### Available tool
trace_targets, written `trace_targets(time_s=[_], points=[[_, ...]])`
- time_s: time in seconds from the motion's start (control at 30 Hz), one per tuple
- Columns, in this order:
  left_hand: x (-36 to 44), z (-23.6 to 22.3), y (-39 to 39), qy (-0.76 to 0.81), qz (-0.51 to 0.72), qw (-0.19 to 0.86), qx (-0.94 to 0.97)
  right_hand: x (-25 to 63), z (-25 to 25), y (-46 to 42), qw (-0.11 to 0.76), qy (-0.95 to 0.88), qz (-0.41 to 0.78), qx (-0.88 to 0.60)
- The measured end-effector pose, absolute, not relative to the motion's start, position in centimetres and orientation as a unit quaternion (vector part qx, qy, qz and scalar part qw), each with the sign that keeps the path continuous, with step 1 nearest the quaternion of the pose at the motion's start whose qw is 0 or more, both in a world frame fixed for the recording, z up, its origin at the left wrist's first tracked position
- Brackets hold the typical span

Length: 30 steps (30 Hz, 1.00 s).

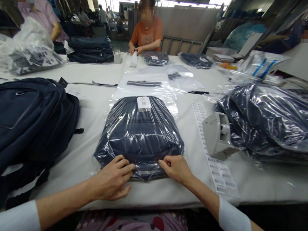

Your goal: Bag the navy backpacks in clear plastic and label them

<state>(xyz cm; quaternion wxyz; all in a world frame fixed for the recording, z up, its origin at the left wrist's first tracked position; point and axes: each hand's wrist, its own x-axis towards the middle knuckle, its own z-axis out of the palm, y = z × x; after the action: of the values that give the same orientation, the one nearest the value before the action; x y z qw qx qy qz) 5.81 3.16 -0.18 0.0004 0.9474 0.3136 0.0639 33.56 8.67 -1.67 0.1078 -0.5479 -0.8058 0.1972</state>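
Note:
A dark navy backpack (pixel 139 132) lies flat in front of me inside a clear plastic bag (pixel 121 136), with a white label (pixel 144 103) near its top. My left hand (pixel 116 176) rests on the near left edge of the bag, fingers laid over the plastic and thumb held apart. At the near right edge, my right hand (pixel 176 168) pinches the plastic between thumb and curled fingers. The bag's open-looking far end spreads loosely on the table beyond the backpack.
Unwrapped navy backpacks (pixel 29 117) are piled on the left; plastic-wrapped ones (pixel 272 120) on the right. A barcode label strip (pixel 220 173) runs beside a grey-white label dispenser (pixel 217 134). Across the white table (pixel 87 160), a person in orange (pixel 147 34) handles labels near another wrapped bag.

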Motion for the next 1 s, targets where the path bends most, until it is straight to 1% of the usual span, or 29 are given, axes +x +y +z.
trace_targets(time_s=[0.1,0.17,0.27,0.33,0.37,0.43,0.47,0.5,0.53,0.57,0.6,0.63,0.7,0.77,0.83,0.87,0.93,1.0], points=[[8.5,-1.3,3.4,0.407,0.071,-0.057,0.909,33.8,-1.7,8.7,0.100,-0.800,0.197,-0.557],[9.7,-1.6,4.0,0.444,0.068,-0.059,0.892,33.8,-1.7,8.8,0.095,-0.799,0.199,-0.559],[10.2,-1.3,4.8,0.461,0.083,0.030,0.883,33.5,-1.6,9.2,0.090,-0.799,0.216,-0.554],[9.9,-0.9,5.0,0.463,0.094,0.095,0.876,33.5,-1.2,9.8,0.092,-0.787,0.274,-0.545],[9.7,-0.8,4.9,0.465,0.097,0.120,0.872,33.9,-0.9,10.2,0.097,-0.767,0.325,-0.544],[9.5,-0.8,4.9,0.466,0.099,0.155,0.865,35.5,0.2,10.7,0.128,-0.711,0.435,-0.538],[9.4,-0.9,4.8,0.465,0.102,0.166,0.864,36.9,0.9,10.8,0.158,-0.691,0.466,-0.530],[9.4,-1.0,4.8,0.464,0.105,0.173,0.863,38.6,1.6,10.6,0.195,-0.691,0.466,-0.518],[9.4,-1.1,4.8,0.461,0.108,0.177,0.863,40.6,2.1,10.3,0.229,-0.714,0.431,-0.502],[9.4,-1.3,4.8,0.458,0.111,0.180,0.863,42.7,2.5,9.7,0.252,-0.756,0.365,-0.482],[9.5,-1.4,4.8,0.456,0.113,0.181,0.864,44.6,2.7,9.0,0.251,-0.804,0.279,-0.460],[9.5,-1.5,4.9,0.455,0.114,0.182,0.864,46.4,2.5,8.2,0.230,-0.847,0.190,-0.439],[9.5,-1.6,4.9,0.456,0.111,0.184,0.863,48.7,1.4,6.8,0.161,-0.902,0.040,-0.398],[9.6,-1.6,4.9,0.458,0.105,0.185,0.863,49.3,-0.3,6.0,0.120,-0.923,-0.042,-0.363],[9.5,-1.6,4.9,0.456,0.101,0.185,0.865,48.4,-1.6,5.9,0.130,-0.934,-0.062,-0.327],[9.5,-1.6,4.9,0.453,0.101,0.186,0.866,47.7,-1.9,6.0,0.144,-0.941,-0.048,-0.304],[9.3,-1.6,4.9,0.445,0.106,0.183,0.870,46.3,-1.9,6.4,0.186,-0.947,0.031,-0.259],[9.0,-1.8,4.8,0.434,0.116,0.175,0.876,45.3,-1.4,6.6,0.248,-0.917,0.156,-0.270]])
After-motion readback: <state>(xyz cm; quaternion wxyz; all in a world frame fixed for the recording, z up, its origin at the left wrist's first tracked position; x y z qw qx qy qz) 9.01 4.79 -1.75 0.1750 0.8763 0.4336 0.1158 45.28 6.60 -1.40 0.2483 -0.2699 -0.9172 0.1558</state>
